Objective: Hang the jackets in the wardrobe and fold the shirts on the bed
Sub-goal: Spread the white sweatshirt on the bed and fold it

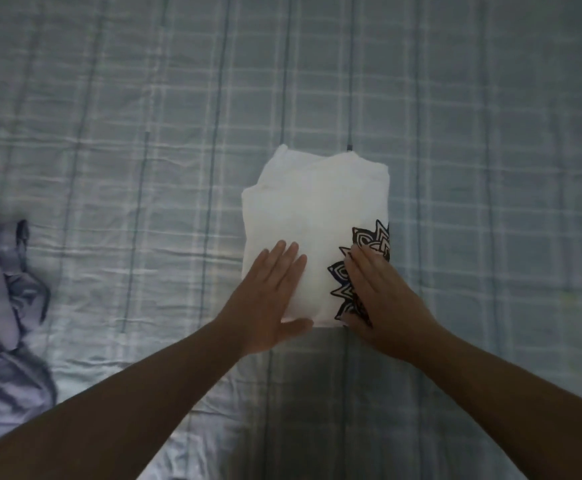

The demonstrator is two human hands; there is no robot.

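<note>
A white shirt (312,209) with a black spiky print on its right side lies folded into a compact rectangle on the bed (473,168). My left hand (269,296) lies flat on the shirt's near left part, fingers straight and together. My right hand (383,296) presses flat on the near right part, covering some of the print. Both hands touch the cloth without gripping it.
The bed is covered by a pale blue checked sheet with some wrinkles. A crumpled grey-blue garment (2,306) lies at the left edge of the view, apart from the folded shirt.
</note>
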